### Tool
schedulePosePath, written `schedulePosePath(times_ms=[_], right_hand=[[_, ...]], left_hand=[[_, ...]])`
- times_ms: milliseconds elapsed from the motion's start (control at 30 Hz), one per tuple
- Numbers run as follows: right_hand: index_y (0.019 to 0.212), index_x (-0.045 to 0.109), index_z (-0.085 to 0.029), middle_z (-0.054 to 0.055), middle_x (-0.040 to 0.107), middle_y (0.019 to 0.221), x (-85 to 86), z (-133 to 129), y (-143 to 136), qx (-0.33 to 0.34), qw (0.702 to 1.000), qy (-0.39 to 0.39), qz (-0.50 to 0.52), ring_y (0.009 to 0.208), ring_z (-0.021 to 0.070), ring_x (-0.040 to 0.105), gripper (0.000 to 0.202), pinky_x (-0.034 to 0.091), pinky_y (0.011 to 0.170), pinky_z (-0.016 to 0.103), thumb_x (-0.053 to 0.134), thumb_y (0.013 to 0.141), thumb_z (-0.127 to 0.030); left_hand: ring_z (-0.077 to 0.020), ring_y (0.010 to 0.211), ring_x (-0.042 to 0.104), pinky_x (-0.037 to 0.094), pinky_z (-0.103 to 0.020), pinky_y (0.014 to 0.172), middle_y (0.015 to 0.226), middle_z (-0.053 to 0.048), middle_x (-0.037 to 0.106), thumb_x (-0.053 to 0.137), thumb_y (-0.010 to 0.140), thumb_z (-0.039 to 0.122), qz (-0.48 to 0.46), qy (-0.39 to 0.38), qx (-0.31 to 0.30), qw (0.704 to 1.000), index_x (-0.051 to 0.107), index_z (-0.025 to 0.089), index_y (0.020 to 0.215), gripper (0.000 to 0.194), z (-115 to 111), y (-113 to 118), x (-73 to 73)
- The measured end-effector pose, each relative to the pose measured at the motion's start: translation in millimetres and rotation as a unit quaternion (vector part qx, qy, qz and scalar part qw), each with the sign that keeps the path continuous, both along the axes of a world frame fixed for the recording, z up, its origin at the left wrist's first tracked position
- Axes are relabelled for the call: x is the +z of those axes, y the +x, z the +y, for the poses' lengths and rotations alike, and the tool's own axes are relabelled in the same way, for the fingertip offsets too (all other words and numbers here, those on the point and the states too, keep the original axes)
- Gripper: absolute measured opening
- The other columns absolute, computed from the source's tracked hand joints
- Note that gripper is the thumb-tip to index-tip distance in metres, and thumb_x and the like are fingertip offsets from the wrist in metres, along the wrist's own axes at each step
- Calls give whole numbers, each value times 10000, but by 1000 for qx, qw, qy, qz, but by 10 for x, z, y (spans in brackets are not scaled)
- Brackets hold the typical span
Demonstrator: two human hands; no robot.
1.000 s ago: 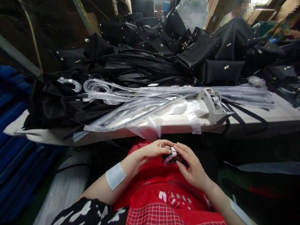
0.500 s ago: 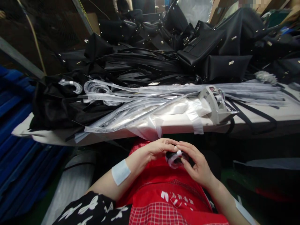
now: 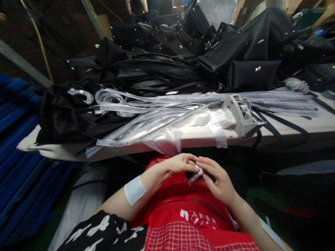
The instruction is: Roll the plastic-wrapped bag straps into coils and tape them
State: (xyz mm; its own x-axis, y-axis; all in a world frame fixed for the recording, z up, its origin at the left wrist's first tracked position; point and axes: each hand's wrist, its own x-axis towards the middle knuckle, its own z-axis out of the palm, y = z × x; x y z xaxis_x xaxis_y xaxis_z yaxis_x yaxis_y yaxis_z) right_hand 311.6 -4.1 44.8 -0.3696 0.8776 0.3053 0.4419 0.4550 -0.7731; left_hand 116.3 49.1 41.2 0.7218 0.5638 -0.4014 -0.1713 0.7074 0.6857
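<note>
A small dark coil in clear plastic with a white band [image 3: 200,171] is held between my two hands, in front of the red apron. My left hand [image 3: 180,164] grips it from the left, fingers bent over its top. On the other side my right hand [image 3: 218,179] has its fingers over the coil and its thumb against the lower edge. The fingertips of both hands meet near the white band. Part of the coil is hidden behind the fingers.
Beyond my hands, a white-covered table [image 3: 193,140] holds long plastic-wrapped strips [image 3: 146,122], a tape dispenser [image 3: 239,116], plastic-wrapped coils [image 3: 111,99] and a heap of black bags [image 3: 225,52]. Blue stacked material [image 3: 18,153] stands at the left. A plastic-wrapped roll [image 3: 82,205] is at lower left.
The coil has tilted between my hands, so its round face shows less and it looks flatter. My hands have shifted only slightly, still holding it.
</note>
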Motion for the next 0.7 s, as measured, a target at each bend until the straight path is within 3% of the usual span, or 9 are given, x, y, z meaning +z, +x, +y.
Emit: schedulePosePath(times_ms=[200, 267, 367, 467, 533, 600, 700], right_hand=[[1261, 639, -298, 77, 637, 1304, -85, 74, 59, 70, 996, -61, 16, 1289, 271, 514, 402, 425, 1079, 527, 489, 910, -171], [1253, 639, -295, 74, 628, 1315, -42, 120, 161, 54, 997, -60, -15, 1282, 265, 518, 383, 427, 1078, 510, 524, 902, -194], [1211, 647, -256, 87, 651, 1253, 135, 379, 544, -103, 994, 5, -32, 1187, 257, 584, 334, 466, 1034, 454, 568, 886, -247], [1132, 670, -212, 105, 677, 1168, 415, 859, 1160, -328, 939, 93, -44, 1129, 272, 598, 304, 426, 1048, 441, 595, 853, -305], [1067, 693, -186, 124, 669, 1184, 581, 1200, 1555, -419, 904, 61, -58, 1185, 298, 554, 303, 372, 1077, 450, 596, 818, -330], [890, 740, -177, 120, 726, 1036, 661, 1479, 1824, -419, 906, 1, -63, 1079, 309, 612, 257, 431, 996, 442, 580, 801, -358], [667, 737, -191, 64, 751, 755, 607, 1728, 1936, -364, 927, -73, -54, 804, 245, 678, 310, 515, 796, 367, 549, 794, -402]], left_hand=[[-127, 681, 630, 459, -241, 691, 828, -73, 709, 914, 536, 261, -29, -16, 3, 999, 691, 85, 972, 520, -28, 59, -82], [-123, 673, 636, 460, -228, 678, 802, -64, 707, 907, 540, 230, -18, -47, 27, 998, 690, 88, 954, 489, -66, 32, -74], [-139, 680, 656, 469, -226, 663, 814, -76, 715, 885, 551, 194, 7, -97, 50, 994, 685, 93, 988, 491, -173, -35, -80], [-156, 685, 662, 473, -239, 664, 820, -103, 717, 857, 574, 185, 19, -120, 39, 992, 699, 88, 952, 421, -318, -89, -191], [-171, 711, 659, 472, -256, 688, 842, -111, 713, 838, 593, 197, 12, -127, 36, 991, 708, 99, 952, 394, -404, -105, -324], [-186, 732, 648, 469, -276, 702, 863, -112, 703, 846, 587, 239, 7, -122, 18, 992, 718, 111, 946, 402, -462, -107, -464], [-192, 745, 622, 448, -277, 686, 868, -100, 683, 866, 571, 311, 9, -93, 12, 996, 723, 134, 930, 425, -513, -83, -613]])
